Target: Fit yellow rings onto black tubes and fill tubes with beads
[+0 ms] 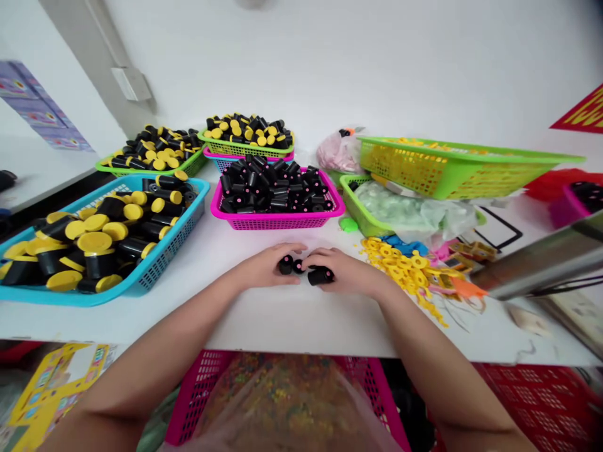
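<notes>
Close together over the white table, my two hands are curled around small black plastic cylinders with pink dots. My left hand (266,267) has its fingers around a black cylinder (285,265), its dotted end facing me. My right hand (343,270) grips another black cylinder (321,275) lying sideways under the fingers. Between them sits a third black cylinder (298,267), near the right fingertips; whether a hand holds it I cannot tell. Just behind, a pink basket (282,221) is heaped with the same dotted cylinders.
On the left, a blue basket (176,242) holds black containers with yellow lids; two green baskets of similar ones stand behind. To the right lie a pile of yellow plastic pieces (393,263), green baskets and a metal post (541,254). Below the table edge is a pink basket (188,402) with a bag.
</notes>
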Demonstrator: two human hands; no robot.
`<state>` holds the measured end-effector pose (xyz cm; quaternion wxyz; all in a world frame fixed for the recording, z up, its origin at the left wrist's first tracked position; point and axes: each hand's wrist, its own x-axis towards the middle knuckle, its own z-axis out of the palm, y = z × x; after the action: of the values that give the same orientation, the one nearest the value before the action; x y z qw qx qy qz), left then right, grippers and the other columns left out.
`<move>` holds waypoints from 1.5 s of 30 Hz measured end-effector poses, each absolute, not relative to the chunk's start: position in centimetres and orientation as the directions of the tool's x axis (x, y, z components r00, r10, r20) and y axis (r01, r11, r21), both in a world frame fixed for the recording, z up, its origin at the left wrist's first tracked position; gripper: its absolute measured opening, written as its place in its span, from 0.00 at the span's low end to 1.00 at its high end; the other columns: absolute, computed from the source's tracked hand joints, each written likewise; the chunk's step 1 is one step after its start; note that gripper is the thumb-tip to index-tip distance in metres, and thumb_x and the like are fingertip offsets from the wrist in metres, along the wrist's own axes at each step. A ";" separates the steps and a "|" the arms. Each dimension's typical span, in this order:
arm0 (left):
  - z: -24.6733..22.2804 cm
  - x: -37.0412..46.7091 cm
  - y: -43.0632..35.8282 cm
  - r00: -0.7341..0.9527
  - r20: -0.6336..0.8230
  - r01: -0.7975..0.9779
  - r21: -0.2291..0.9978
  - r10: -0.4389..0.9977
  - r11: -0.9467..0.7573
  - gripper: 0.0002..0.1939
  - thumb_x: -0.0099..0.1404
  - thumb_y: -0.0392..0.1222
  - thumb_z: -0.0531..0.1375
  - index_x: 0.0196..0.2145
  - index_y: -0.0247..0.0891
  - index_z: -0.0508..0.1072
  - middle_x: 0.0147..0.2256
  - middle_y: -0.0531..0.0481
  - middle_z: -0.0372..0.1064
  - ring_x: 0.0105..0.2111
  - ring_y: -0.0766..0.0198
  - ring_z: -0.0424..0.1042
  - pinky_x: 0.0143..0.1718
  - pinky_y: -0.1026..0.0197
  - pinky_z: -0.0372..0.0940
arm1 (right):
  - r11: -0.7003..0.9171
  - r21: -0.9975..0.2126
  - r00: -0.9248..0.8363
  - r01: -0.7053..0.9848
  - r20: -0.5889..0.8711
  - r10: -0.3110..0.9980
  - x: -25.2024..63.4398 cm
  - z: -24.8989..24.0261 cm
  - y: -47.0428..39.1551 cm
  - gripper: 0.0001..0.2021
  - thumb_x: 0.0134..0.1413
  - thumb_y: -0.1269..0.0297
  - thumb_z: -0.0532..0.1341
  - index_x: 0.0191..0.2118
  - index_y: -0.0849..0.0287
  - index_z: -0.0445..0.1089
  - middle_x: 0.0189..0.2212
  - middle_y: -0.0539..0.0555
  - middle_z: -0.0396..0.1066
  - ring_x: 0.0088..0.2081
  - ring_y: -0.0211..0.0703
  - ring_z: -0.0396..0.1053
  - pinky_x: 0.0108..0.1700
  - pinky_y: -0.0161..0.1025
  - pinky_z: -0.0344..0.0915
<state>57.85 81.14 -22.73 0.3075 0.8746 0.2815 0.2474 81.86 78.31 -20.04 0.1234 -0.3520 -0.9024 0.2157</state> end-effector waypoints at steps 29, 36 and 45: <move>-22.2 57.9 81.3 0.538 0.251 0.339 0.809 0.805 -0.479 0.23 0.72 0.54 0.44 0.51 0.39 0.71 0.50 0.45 0.70 0.49 0.58 0.69 0.53 0.56 0.62 | 0.223 -0.377 -0.194 0.899 0.113 0.974 82.4 -21.9 80.8 0.23 0.53 0.52 0.59 0.53 0.55 0.62 0.39 0.54 0.74 0.37 0.49 0.73 0.38 0.42 0.67; -22.4 58.3 82.6 0.563 0.312 0.403 0.705 0.765 -0.584 0.20 0.71 0.50 0.48 0.47 0.39 0.75 0.49 0.46 0.71 0.52 0.58 0.67 0.58 0.56 0.57 | 0.423 -0.367 -0.374 0.828 0.200 0.906 82.8 -22.7 81.5 0.22 0.56 0.60 0.60 0.57 0.48 0.64 0.55 0.49 0.68 0.53 0.49 0.68 0.52 0.45 0.65; -22.2 57.7 83.2 0.590 0.247 0.305 0.813 0.769 -0.496 0.33 0.71 0.61 0.37 0.44 0.36 0.73 0.47 0.42 0.71 0.47 0.56 0.68 0.52 0.54 0.61 | 0.525 -0.234 -0.459 0.818 0.284 0.842 81.9 -22.3 81.5 0.15 0.60 0.62 0.58 0.52 0.47 0.71 0.50 0.50 0.70 0.48 0.49 0.67 0.50 0.46 0.63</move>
<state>57.73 83.22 -22.16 0.3768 0.8082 0.3321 0.3077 81.86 81.47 -22.30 0.1844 -0.4864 -0.8535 0.0318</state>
